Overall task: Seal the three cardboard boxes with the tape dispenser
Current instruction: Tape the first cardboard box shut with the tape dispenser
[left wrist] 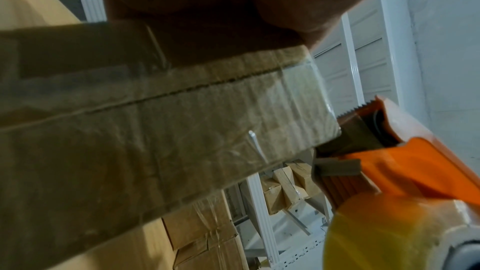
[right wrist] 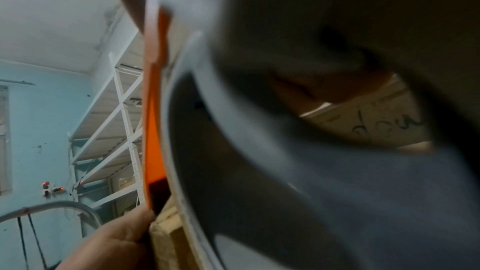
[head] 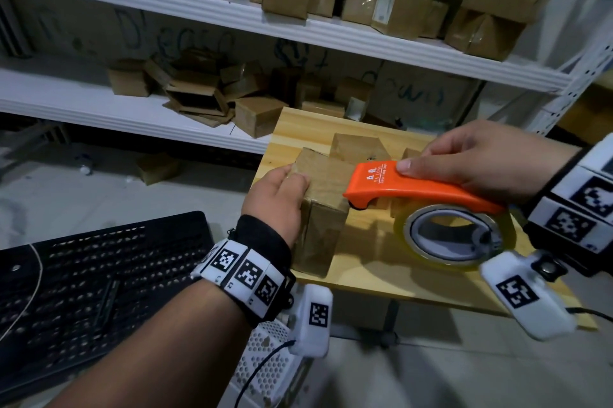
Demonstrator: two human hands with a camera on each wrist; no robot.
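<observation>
Three brown cardboard boxes stand on a small wooden table [head: 371,278]. My left hand [head: 280,192] grips the near box [head: 323,218] at its top left corner, fingers bent over the top. Clear tape covers this box's seam [left wrist: 182,122]. My right hand [head: 464,158] holds the orange tape dispenser [head: 418,190], thumb on its top, with the nose at the box's right upper edge. The toothed blade [left wrist: 361,106] sits against the box corner. The yellowish tape roll [head: 454,236] hangs under the handle. A second box [head: 360,148] stands behind, and a third box [head: 411,153] is mostly hidden.
White metal shelves [head: 298,25] behind the table hold several more cardboard boxes. A black slotted crate [head: 99,281] lies at the lower left, and a white perforated bin [head: 265,367] sits below my left wrist. One loose box [head: 157,167] lies on the grey floor.
</observation>
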